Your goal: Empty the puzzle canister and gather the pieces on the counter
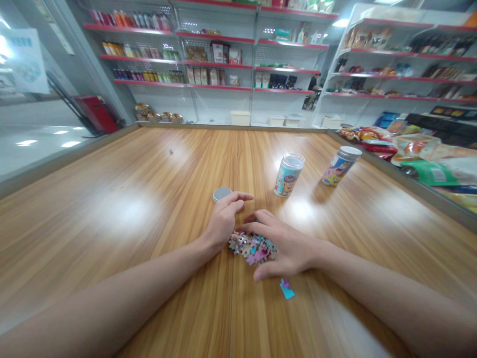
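A heap of small jigsaw puzzle pieces point(250, 246) in pink, blue and beige lies on the wooden table between my hands. My left hand point(226, 217) rests on its edge at the far left side of the heap, fingers stretched out to the right. Over the heap's right side curves my right hand point(281, 241), fingers spread and thumb apart, touching the pieces. A joined blue and purple piece point(286, 289) lies loose nearer to me. Just beyond my left hand is a round silver lid point(222, 194). A clear-topped can point(289, 174) with a cartoon print stands open behind my right hand.
A second cartoon-printed can point(341, 166) with a silver lid stands farther right. One tiny piece point(171, 151) lies far left on the table point(149, 278). A raised edge borders the table. Bagged snacks point(421, 149) are piled past the right edge; stocked shelves point(219, 62) line the back.
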The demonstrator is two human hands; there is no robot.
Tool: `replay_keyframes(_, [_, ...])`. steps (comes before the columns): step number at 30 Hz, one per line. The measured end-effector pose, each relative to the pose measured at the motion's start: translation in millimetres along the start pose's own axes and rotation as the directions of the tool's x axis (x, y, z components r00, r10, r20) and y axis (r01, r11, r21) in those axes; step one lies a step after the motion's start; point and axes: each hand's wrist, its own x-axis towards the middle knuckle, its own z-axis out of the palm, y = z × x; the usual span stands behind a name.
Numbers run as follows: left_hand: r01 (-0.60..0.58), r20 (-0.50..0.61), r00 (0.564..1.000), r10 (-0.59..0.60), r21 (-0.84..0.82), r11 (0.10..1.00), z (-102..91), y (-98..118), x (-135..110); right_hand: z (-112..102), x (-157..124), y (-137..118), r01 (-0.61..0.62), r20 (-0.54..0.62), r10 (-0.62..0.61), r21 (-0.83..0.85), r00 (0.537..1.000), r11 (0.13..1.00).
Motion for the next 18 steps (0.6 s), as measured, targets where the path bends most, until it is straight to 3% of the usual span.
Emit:
replay_keyframes(4, [0.013,0.011,1.0,-0.014,0.035,0.999,-0.7,2,0,-13,-2,2,0.064,0.007,-0.067,0.207,0.998,0.976])
replay_keyframes(11, [0.018,0.049,0.999,-0.023,0.096,0.995,-0.4,4,-1,-9,-3,2,0.06,0.045,-0.065,0.106,0.997,0.993])
replay_keyframes(18, [0.011,0.048,0.999,-0.019,0.16,0.987,0.9,10,-2,-8,-4,3,0.048,0.032,-0.052,0.118,0.998,0.992])
